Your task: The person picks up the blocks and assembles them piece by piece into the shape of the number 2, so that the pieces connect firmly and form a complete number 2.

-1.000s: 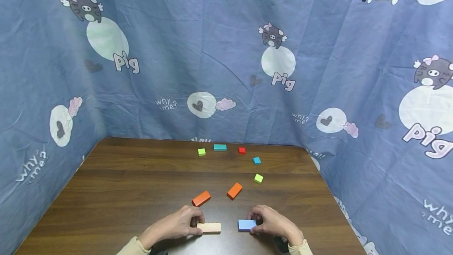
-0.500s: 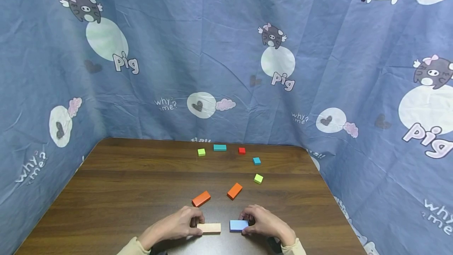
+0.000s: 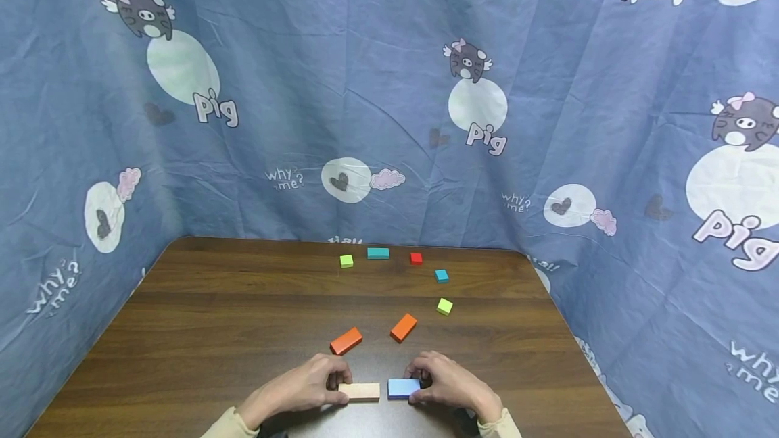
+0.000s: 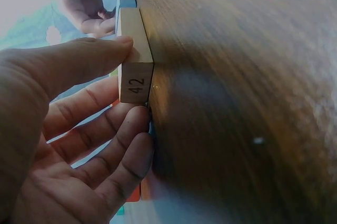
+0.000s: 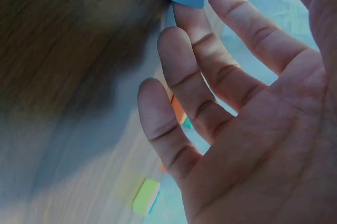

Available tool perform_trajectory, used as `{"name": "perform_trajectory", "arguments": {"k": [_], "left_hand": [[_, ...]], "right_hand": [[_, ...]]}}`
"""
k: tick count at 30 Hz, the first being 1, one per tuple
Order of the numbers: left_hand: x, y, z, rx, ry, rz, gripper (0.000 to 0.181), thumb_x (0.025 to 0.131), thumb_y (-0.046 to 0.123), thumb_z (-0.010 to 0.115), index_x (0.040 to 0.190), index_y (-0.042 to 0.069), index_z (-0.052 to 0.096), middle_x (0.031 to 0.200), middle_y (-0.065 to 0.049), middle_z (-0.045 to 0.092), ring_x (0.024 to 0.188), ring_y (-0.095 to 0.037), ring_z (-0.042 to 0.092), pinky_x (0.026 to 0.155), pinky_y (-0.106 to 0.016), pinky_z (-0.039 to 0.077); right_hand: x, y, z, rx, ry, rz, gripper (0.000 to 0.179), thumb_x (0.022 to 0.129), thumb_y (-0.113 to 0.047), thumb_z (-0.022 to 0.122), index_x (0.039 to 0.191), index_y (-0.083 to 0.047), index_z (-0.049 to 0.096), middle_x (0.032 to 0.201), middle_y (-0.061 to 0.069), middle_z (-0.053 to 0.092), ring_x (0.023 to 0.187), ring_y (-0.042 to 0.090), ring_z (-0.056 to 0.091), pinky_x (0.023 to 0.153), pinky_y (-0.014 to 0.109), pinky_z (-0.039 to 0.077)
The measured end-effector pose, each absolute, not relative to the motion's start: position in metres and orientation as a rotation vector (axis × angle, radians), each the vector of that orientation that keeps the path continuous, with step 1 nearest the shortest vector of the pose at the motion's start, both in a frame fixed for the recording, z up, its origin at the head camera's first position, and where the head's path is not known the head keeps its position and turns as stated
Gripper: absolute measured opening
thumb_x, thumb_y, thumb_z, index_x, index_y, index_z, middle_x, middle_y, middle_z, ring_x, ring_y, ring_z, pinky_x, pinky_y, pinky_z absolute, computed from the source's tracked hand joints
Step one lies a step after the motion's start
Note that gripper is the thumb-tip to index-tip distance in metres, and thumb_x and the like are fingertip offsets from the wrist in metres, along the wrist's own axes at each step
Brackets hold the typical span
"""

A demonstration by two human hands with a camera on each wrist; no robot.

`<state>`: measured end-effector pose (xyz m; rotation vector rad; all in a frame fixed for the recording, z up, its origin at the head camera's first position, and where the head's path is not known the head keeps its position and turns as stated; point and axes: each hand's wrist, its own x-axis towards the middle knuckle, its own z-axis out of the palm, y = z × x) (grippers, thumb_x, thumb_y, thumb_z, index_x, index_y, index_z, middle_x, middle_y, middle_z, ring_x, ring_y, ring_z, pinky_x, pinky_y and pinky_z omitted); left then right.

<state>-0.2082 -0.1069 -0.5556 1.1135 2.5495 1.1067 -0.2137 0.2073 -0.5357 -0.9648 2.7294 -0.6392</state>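
- Toward nine o'clock has moved the right hand [image 3: 447,380], pinching a blue rectangular block [image 3: 399,388]; only a narrow gap now separates it from the pale wooden rectangular block [image 3: 362,393].
- That pale block sits unmoved at nine o'clock from the blue one, pinched by the left hand [image 3: 307,384].
- Both lie on the brown wood-grain tabletop [image 3: 243,316].
- No container shows.

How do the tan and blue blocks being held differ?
The tan block is pale, wood coloured; the blue block is mid blue. The tan block looks longer and slimmer than the blue block. The left hand grips the tan block, the right hand the blue block. Both are rectangular.
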Motion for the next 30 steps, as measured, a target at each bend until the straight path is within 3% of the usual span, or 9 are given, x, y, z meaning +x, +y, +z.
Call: {"name": "perform_trajectory", "arguments": {"k": [30], "left_hand": [[-0.208,-0.107,-0.554,1.125,2.539,1.12,0.017,0.079,0.021,0.078,0.088,0.016,0.064,0.078,0.01,0.058,0.067,0.004,0.051,0.059,-0.015,0.043]], "right_hand": [[-0.211,0.192,-0.538,-0.877,2.718,-0.643,0.032,0.076,-0.04,0.079,0.103,-0.028,0.067,0.09,-0.017,0.055,0.083,0.0,0.048,0.073,0.022,0.04]]}}
